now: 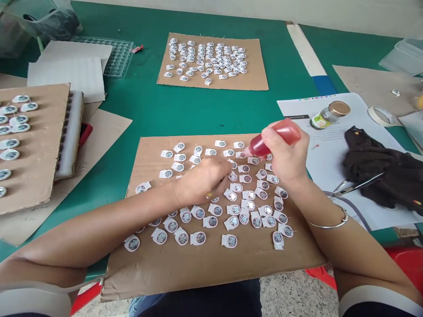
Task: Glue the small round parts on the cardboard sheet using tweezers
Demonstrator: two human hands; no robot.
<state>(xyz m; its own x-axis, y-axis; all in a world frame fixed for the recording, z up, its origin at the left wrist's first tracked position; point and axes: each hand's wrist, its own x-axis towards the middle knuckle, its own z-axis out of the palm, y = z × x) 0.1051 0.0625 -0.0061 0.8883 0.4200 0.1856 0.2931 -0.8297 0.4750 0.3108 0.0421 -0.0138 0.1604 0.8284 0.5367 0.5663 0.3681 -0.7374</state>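
In my right hand [288,154] is a red squeeze bottle [279,135], tilted with its pale nozzle pointing down and left, close to a small round white piece [240,155] with a tab. My left hand [206,178] lies low over the pieces just left of the nozzle. Its fingers are curled together near another white piece [232,164]; whatever they may hold is hidden. Many such pieces with shiny round centres lie spread on a cardboard sheet [198,277] in front of me. My left forearm and hand cover some of them.
Farther back lies a second cardboard sheet [161,79] of similar pieces. A third sheet [33,176] rests on a raised stack at left. On the right are a glass jar [325,116], tape roll [381,116], paper [320,154], dark cloth [380,163] and metal scissors [358,184].
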